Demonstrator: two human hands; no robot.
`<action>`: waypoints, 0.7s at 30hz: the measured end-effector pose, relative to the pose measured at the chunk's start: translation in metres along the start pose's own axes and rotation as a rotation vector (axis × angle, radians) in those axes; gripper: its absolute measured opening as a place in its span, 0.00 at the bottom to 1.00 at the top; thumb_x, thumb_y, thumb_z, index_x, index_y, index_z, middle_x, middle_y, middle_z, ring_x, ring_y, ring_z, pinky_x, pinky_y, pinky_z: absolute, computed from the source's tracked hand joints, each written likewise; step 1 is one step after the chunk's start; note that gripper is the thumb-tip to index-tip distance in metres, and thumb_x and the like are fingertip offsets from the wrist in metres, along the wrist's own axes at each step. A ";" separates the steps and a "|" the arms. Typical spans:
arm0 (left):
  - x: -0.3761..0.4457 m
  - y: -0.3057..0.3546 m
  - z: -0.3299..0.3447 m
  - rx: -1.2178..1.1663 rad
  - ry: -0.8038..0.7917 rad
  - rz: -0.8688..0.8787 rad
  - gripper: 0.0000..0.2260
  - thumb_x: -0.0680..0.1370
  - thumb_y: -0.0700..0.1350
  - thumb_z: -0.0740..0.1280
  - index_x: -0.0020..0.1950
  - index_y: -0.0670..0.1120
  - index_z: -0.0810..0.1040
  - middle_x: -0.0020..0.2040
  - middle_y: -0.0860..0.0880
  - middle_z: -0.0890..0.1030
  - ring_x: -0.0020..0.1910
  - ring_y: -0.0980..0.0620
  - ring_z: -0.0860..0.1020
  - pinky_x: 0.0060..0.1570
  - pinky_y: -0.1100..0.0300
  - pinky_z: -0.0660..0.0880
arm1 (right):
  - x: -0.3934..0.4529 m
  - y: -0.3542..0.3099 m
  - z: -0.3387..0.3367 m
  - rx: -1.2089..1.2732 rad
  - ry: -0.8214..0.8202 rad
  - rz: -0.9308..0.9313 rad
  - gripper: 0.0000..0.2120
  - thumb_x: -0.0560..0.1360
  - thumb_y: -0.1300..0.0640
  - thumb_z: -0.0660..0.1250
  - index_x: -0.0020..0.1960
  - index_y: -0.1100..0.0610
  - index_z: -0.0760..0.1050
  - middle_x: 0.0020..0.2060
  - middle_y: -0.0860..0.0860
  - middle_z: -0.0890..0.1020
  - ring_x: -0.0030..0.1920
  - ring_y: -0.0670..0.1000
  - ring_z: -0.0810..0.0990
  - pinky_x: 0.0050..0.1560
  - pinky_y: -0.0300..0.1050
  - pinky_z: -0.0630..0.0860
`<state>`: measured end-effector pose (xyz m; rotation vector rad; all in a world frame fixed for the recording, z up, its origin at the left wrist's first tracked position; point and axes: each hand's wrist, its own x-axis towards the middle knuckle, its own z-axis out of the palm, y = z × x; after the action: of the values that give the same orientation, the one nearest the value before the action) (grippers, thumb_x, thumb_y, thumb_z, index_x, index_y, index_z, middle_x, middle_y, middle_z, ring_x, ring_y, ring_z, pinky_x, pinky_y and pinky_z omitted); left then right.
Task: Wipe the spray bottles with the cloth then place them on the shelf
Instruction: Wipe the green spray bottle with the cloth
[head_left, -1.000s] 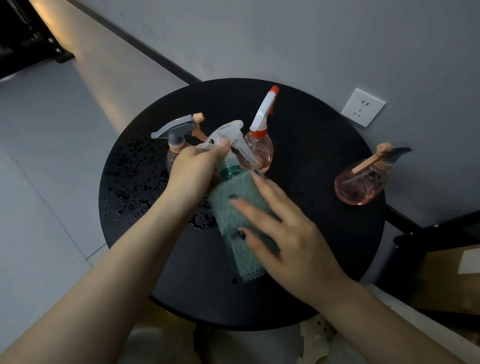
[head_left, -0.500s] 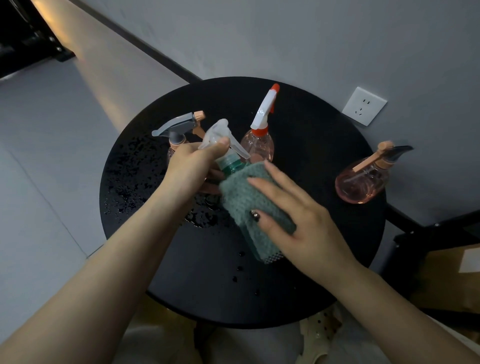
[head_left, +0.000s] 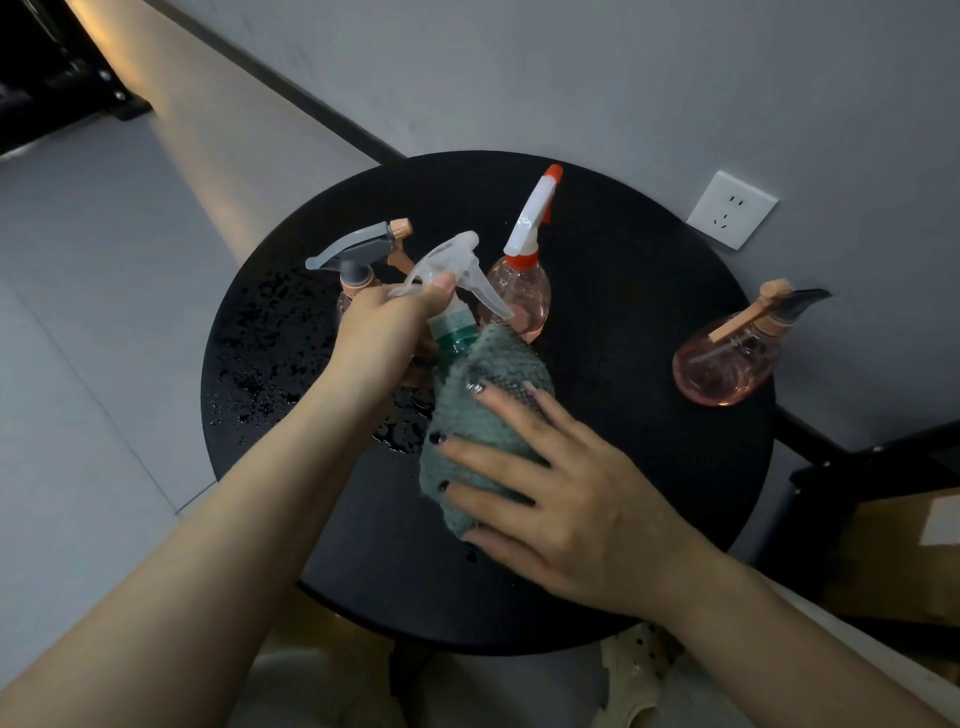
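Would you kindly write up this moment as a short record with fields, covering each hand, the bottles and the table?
left hand: left hand grips the clear trigger head of the green bottle
right hand: right hand presses the green cloth around the bottle's body
other bottles: three pink ones stand on the table: grey-trigger bottle, white-and-orange-trigger bottle, far-right bottle
surface: round black table, water droplets on its left part
shelf: not clearly in view
stage: wiping under way, nothing shelved yet
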<state>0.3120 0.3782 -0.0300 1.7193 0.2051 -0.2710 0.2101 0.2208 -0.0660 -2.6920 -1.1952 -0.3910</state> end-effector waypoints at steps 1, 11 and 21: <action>-0.001 0.000 0.001 0.006 -0.005 0.002 0.15 0.78 0.51 0.63 0.33 0.47 0.72 0.33 0.48 0.76 0.28 0.53 0.73 0.29 0.63 0.68 | 0.000 -0.001 0.001 -0.002 0.001 -0.010 0.14 0.79 0.47 0.62 0.59 0.53 0.78 0.65 0.51 0.75 0.72 0.59 0.63 0.70 0.60 0.63; 0.000 -0.002 0.005 0.023 -0.038 0.016 0.15 0.78 0.52 0.63 0.38 0.42 0.72 0.39 0.42 0.76 0.35 0.47 0.74 0.33 0.60 0.71 | 0.010 0.008 -0.007 0.892 0.209 0.739 0.22 0.77 0.46 0.62 0.69 0.34 0.62 0.67 0.31 0.66 0.67 0.33 0.65 0.65 0.31 0.68; 0.004 -0.002 -0.003 -0.016 0.023 -0.004 0.16 0.78 0.51 0.64 0.32 0.47 0.70 0.32 0.48 0.74 0.26 0.54 0.71 0.27 0.64 0.68 | -0.001 -0.004 0.003 0.238 0.139 0.234 0.17 0.78 0.58 0.61 0.67 0.58 0.71 0.69 0.56 0.70 0.73 0.59 0.62 0.69 0.53 0.67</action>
<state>0.3151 0.3809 -0.0322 1.7064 0.2266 -0.2521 0.2066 0.2236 -0.0686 -2.5137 -0.8212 -0.3687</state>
